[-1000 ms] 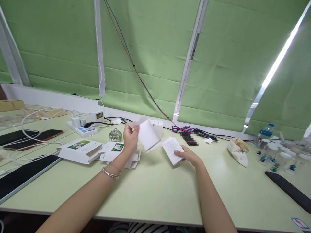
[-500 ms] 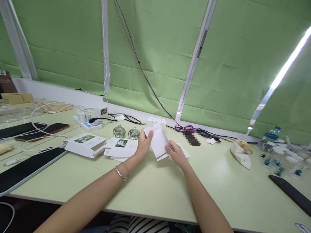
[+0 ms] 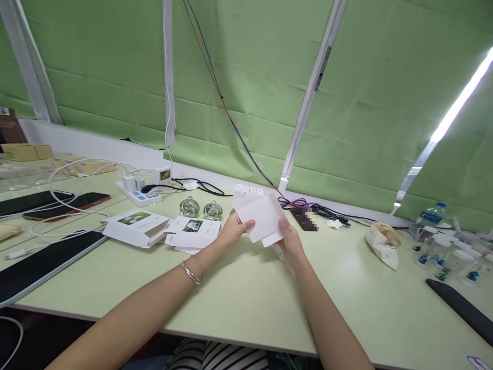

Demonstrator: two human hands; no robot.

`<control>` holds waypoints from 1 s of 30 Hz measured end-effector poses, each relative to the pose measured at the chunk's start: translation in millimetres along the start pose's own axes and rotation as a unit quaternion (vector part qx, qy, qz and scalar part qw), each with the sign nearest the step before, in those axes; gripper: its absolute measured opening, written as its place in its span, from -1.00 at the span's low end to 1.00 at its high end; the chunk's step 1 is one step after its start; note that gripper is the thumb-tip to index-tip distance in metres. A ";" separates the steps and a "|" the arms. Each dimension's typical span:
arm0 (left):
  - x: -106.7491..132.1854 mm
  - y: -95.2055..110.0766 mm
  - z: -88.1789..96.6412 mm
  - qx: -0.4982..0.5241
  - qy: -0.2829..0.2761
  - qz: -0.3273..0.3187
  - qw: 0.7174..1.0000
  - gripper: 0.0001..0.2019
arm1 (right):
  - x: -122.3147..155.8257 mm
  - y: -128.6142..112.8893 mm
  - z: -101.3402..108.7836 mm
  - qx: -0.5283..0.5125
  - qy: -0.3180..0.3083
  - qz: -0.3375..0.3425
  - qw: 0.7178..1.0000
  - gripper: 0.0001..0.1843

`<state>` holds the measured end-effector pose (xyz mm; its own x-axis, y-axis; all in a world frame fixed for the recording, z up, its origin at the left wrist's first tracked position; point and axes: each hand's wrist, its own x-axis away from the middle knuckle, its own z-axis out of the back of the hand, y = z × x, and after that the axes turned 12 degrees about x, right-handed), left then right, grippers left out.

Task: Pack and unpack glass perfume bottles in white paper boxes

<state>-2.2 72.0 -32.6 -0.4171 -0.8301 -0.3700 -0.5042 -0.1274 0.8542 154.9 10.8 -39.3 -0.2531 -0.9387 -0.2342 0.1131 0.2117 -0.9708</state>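
Note:
A white folded piece of thin cardboard (image 3: pixel 260 216) is held up above the table between my two hands, its panels angled and overlapping. My left hand (image 3: pixel 235 229) pinches its left edge with the thumb on top. Gripping the right edge is my right hand (image 3: pixel 291 240), its fingers partly hidden behind the card. To the left lie white cartons with a green picture, one (image 3: pixel 192 235) nearest my left hand and another (image 3: pixel 135 227) farther off. Behind them stand round clear glass bottles, one (image 3: pixel 189 207) beside another (image 3: pixel 212 210).
Small white boxes (image 3: pixel 248 189) stand behind the card. A power strip (image 3: pixel 137 195) and a dark tablet (image 3: pixel 50 264) are on the left. On the right are a cloth pouch (image 3: pixel 382 244), lidded plastic jars (image 3: pixel 439 249) and a black flat object (image 3: pixel 462 308). Cables run along the wall.
The white cardboard has turned and spread wider, showing more of its panels. My right hand has moved slightly right, and my left thumb has slid lower along the edge.

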 end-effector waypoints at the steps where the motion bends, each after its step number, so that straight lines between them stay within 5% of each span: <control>1: -0.1 -0.9 0.3 -0.008 0.015 -0.005 1.000 -0.31 | 1.0 0.4 -1.0 0.000 -0.006 0.004 1.000 -0.34; 5: 0.7 3.4 1.5 -0.127 0.103 -0.095 0.982 -0.23 | 2.6 1.6 1.2 0.016 -0.020 0.001 1.000 -0.36; 8: 3.9 14.8 1.0 -0.345 0.119 -0.260 0.894 -0.26 | 2.5 0.0 10.9 0.054 -0.081 -0.040 0.994 -0.44; 10: 7.3 20.5 -1.5 -0.478 0.032 -0.304 0.824 -0.48 | 3.5 -1.7 17.3 0.094 -0.126 -0.070 0.985 -0.55; 14: 15.6 14.9 -10.6 -0.595 -0.225 -0.221 0.739 -0.79 | 8.1 -4.3 21.2 0.192 -0.167 -0.093 0.963 -0.76; 17: 23.0 3.9 -15.8 -0.606 -0.298 -0.155 0.721 -0.79 | 10.2 -5.8 22.8 0.276 -0.158 -0.083 0.945 -0.85; 20: 30.4 -1.7 -18.4 -0.610 -0.322 -0.082 0.719 -0.74 | 6.2 -7.8 34.2 0.366 -0.078 -0.061 0.925 -0.85; 25: 36.7 -2.7 -23.5 -0.685 -0.282 0.005 0.672 -0.71 | -6.7 -7.9 60.6 0.460 0.080 -0.036 0.884 -0.73; 30: 38.3 -7.6 -21.3 -0.695 -0.253 0.033 0.673 -0.58 | -6.1 9.1 55.9 0.462 0.078 -0.066 0.881 -0.26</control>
<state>1.9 29.7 -45.4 -0.7848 -0.6128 -0.0925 0.5746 -0.7754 0.2619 211.2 3.2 -43.8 -0.4431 -0.8745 -0.1973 0.7883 -0.2752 -0.5504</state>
